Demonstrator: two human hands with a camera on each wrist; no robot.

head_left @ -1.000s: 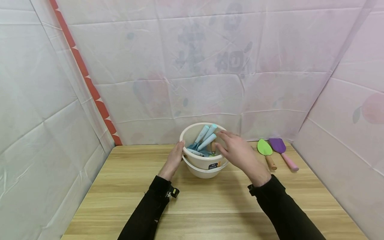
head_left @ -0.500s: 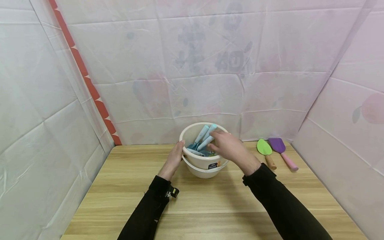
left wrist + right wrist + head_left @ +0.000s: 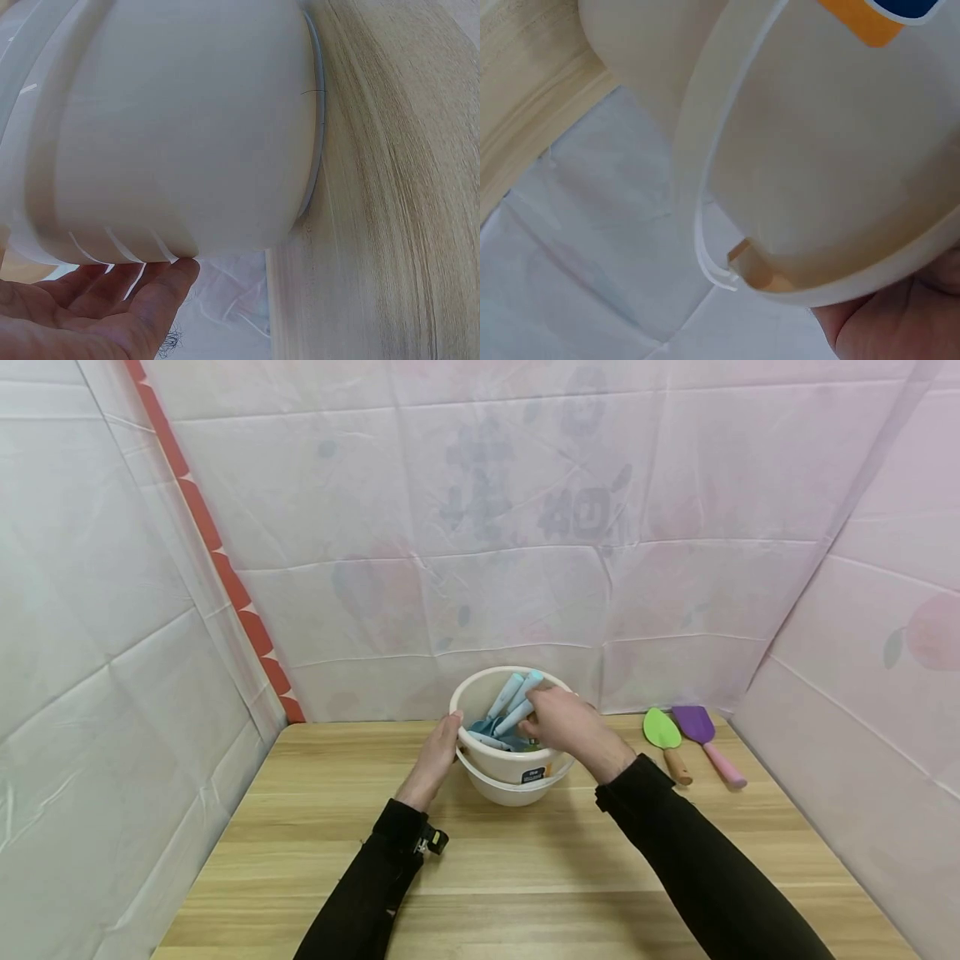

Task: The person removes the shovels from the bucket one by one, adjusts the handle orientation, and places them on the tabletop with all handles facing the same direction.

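Green trowel beside purple trowel — on wooden table.

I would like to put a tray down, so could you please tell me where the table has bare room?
The table is bare in front of the white bowls, crossed only by the sleeves, and along its left side. It is crowded at the back: both hands are at the bowls, and the green trowel and purple trowel fill the back right corner.

Left hand against white bucket
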